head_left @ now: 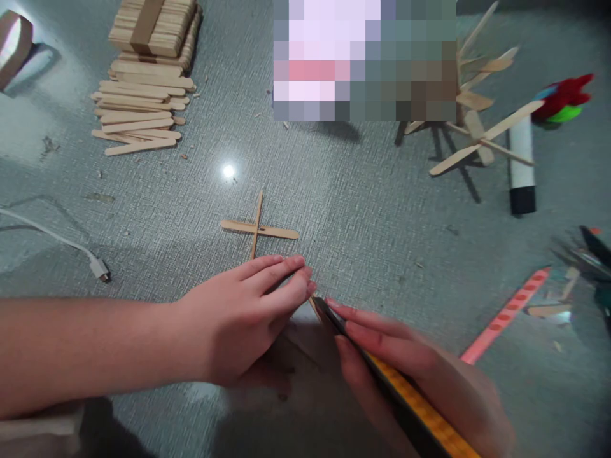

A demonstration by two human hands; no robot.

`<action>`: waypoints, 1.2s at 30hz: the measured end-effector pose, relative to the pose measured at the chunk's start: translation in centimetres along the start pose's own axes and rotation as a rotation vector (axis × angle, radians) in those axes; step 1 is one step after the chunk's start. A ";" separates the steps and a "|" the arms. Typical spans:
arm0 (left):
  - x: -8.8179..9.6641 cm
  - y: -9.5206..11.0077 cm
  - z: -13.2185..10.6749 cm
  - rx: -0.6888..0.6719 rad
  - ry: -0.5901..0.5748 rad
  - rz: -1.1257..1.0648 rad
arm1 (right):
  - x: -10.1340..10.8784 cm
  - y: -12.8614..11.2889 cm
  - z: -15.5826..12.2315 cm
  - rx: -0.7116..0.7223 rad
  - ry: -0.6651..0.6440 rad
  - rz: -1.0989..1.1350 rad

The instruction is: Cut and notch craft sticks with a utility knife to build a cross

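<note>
1. From where I stand, the grey surface (363,210) is littered all round the two hands.
2. Far left at the back lies a loose heap of flat wooden sticks (140,111), with a banded bundle (151,28) behind it and a tape roll (13,46) in the corner.
3. A white cable (57,240) trails in from the left, its plug resting well clear of the left arm.
4. Just beyond the fingertips lies a cross of two sticks (258,229), near the hands but not touching them.
5. Back right stands a spiky stick model (477,124); a white marker (520,159) lies beside it, and a red and green fluffy thing (563,98) sits past that.
6. A pink strip (506,315) lies just right of the right hand; the tools at the far right edge are too blurred to name.
7. The left hand (248,312) lies palm down, fingers straight and together, pressed flat and hiding most of what is beneath it.
8. Only a short pale stick end (314,304) shows at those fingertips, between the two hands.
9. The right hand (429,375) is closed around a yellow and black knife (415,404), whose dark tip meets that stick end.
</note>
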State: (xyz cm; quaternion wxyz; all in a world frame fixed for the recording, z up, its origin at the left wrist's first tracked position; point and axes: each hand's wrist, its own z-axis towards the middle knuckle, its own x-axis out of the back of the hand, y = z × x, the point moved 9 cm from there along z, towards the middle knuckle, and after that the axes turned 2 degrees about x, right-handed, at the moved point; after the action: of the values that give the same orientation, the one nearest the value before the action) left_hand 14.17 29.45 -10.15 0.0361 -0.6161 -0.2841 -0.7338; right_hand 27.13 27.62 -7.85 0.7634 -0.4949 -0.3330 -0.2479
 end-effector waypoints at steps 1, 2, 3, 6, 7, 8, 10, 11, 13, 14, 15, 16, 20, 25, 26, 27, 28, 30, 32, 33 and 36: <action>-0.1 0.0 0.0 0.002 -0.003 0.004 | 0.0 0.0 0.0 0.001 0.002 0.003; -0.1 0.0 0.0 0.000 -0.004 0.008 | 0.0 0.1 -0.1 -0.005 0.007 0.004; -0.1 0.0 0.0 -0.001 -0.006 0.010 | -0.1 0.3 -0.1 -0.010 0.004 0.004; -0.2 0.0 0.0 -0.001 -0.011 0.007 | -0.2 0.2 0.1 0.039 -0.019 0.001; -0.2 0.0 0.0 0.001 -0.013 0.007 | -0.2 0.1 0.2 0.060 -0.032 -0.003; -0.2 0.0 0.0 0.004 -0.012 0.010 | -0.3 0.0 0.3 0.081 -0.040 -0.006; -0.2 0.1 0.0 0.008 -0.005 0.017 | -0.1 -0.1 0.3 0.112 -0.030 -0.003; -0.1 0.1 0.1 0.009 0.003 0.018 | -0.2 -0.2 0.2 0.127 -0.029 0.002; 0.0 0.1 0.1 0.010 0.020 0.017 | -0.3 -0.1 -0.2 0.126 -0.038 0.002; 0.1 0.1 0.1 0.011 0.029 0.016 | -0.4 -0.1 -0.4 0.133 -0.055 0.002; 0.2 0.1 0.2 0.010 0.034 0.017 | -0.6 0.1 -0.6 0.136 -0.076 0.003; 0.2 0.1 0.2 0.011 0.036 0.019 | -0.7 0.1 -0.7 0.144 -0.101 0.006; 0.3 0.2 0.2 0.008 0.024 0.023 | -0.8 0.2 -0.2 0.170 -0.136 0.032; 0.2 0.2 0.3 0.007 0.011 0.040 | -0.5 -0.9 1.8 0.141 -0.076 0.112; 0.2 0.3 0.2 0.004 0.014 0.047 | -0.5 -1.1 2.1 0.133 -0.071 0.125; 0.2 0.3 0.2 0.005 0.018 0.054 | -0.5 -1.2 2.3 0.128 -0.071 0.133; 0.2 0.3 0.2 0.006 0.021 0.062 | -0.6 -1.3 2.4 0.124 -0.074 0.141; 0.2 0.3 0.2 0.014 0.026 0.075 | -0.8 -1.3 2.5 0.113 -0.090 0.140; 0.2 0.3 0.2 0.026 0.027 0.084 | -1.1 -1.0 2.4 0.087 -0.125 0.127; 0.3 0.3 0.2 0.030 0.028 0.089 | -1.4 -0.8 2.3 0.077 -0.153 0.120; 0.4 0.3 0.3 0.045 0.024 0.089 | -1.6 -0.5 2.0 0.051 -0.187 0.112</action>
State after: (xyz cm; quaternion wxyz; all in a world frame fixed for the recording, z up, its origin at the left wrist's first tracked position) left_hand 14.47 29.43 -9.67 0.0861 -0.6182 -0.2723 -0.7323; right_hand 25.23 29.37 -8.15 0.7540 -0.5141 -0.3808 -0.1488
